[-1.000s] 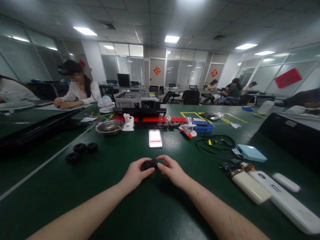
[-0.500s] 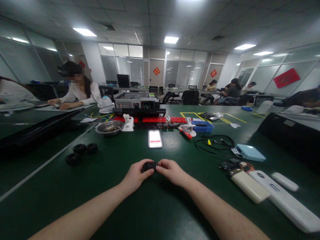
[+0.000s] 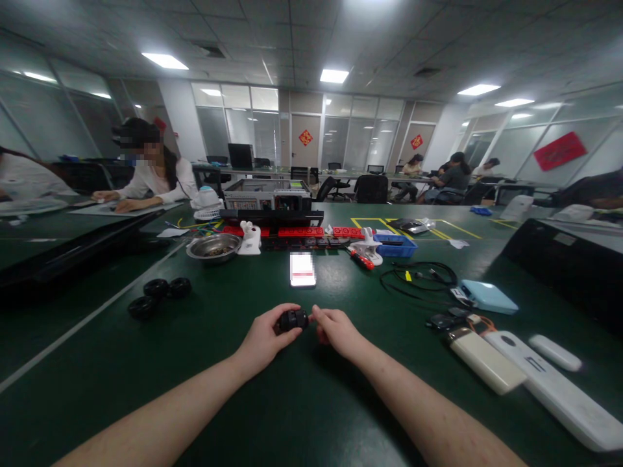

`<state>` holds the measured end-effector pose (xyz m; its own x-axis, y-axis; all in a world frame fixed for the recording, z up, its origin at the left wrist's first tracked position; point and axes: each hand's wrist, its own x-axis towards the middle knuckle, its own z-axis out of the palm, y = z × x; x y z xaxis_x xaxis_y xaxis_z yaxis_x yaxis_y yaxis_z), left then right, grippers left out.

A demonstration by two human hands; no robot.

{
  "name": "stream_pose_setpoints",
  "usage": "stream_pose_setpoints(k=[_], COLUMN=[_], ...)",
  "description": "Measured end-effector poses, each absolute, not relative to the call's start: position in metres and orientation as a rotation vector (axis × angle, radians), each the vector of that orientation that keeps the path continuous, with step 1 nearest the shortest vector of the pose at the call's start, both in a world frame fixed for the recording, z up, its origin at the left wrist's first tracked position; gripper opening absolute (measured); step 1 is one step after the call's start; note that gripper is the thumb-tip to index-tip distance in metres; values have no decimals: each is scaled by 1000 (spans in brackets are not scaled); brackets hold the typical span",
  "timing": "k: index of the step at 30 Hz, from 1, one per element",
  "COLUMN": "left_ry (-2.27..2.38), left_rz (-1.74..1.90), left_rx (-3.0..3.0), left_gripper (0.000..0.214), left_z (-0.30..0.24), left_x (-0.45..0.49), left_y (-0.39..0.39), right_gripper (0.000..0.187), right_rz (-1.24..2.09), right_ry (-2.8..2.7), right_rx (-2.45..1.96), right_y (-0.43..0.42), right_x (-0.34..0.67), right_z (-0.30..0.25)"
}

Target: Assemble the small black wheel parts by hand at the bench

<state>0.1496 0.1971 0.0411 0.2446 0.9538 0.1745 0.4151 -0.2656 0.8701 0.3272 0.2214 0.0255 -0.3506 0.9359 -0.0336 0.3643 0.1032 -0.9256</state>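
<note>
My left hand [image 3: 268,336] is closed around a small black cylindrical part [image 3: 293,319], thumb in front and fingers behind it, just above the green table [image 3: 272,415]. The part looks ribbed, but its exact kind is unclear. My right hand [image 3: 337,332] is beside the part's right end, thumb and index finger pinched together and the other fingers curled. Anything in that pinch is too small to make out. Beyond both hands lies a phone [image 3: 302,271] with a lit screen. Several black round parts [image 3: 156,289] rest together to the left.
A metal bowl [image 3: 214,246] with small pieces, a white clip stand [image 3: 250,239] and a red-handled tool [image 3: 361,259] by a blue bin [image 3: 395,245] stand ahead. Right are coiled cables [image 3: 418,275], a light-blue box [image 3: 489,296] and a cream power bank [image 3: 487,360]. A co-worker [image 3: 150,168] sits left.
My right hand has drawn back slightly to the right from the black part, its fingers curling more. The part has turned in my left hand, and more of it shows.
</note>
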Motion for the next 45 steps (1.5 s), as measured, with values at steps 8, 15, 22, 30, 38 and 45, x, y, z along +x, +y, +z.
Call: stream_pose_setpoints(k=[8,15,22,30,38,45], left_ry=[1250,1111,1210,1283,1160,1162], left_rz=[909,890,941,914,947,914], left_rx=[1930,1577,1689,1919,1628,1642], left_gripper=[41,35,33,39,45,34], left_z=[41,30,36,43,36,39], left_x=[149,149,150,150,152,153], left_y=[196,205,202,195,198,197], right_gripper=[37,30,43,38,25,39], right_rz=[1247,957,1112,1229,1108,1137], right_ry=[-1854,-2015,-1957,-1870,-1913,-1985], right_rx=[-1240,-1121,-1026,-1183,-1036,-953], right_y=[222,213,216,224,219,215], right_x=[327,327,330,329,330,331], right_z=[25,37,32,22,33,37])
